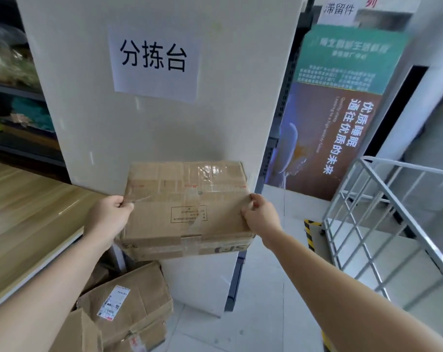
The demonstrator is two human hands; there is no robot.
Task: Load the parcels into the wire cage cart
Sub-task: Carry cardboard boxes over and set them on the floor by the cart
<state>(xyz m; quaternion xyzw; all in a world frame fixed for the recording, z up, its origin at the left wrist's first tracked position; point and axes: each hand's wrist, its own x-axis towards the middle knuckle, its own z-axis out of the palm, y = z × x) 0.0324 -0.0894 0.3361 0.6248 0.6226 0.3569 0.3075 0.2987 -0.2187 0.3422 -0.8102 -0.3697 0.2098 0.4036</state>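
A flat brown cardboard parcel [187, 209], taped on top and printed along its near side, is held in the air in front of a white panel. My left hand [108, 217] grips its left edge and my right hand [262, 215] grips its right edge. The wire cage cart [382, 224], made of silver mesh, stands to the right of the parcel, apart from it. More cardboard parcels [129, 306] lie piled on the floor at lower left, one with a white shipping label.
A wooden-topped table [25, 219] runs along the left. The white panel [164, 110] carries a paper sign. Dark shelving [14, 97] holds goods at far left. A poster [327, 138] leans at right. Black-and-yellow hazard tape [310, 235] marks the tiled floor.
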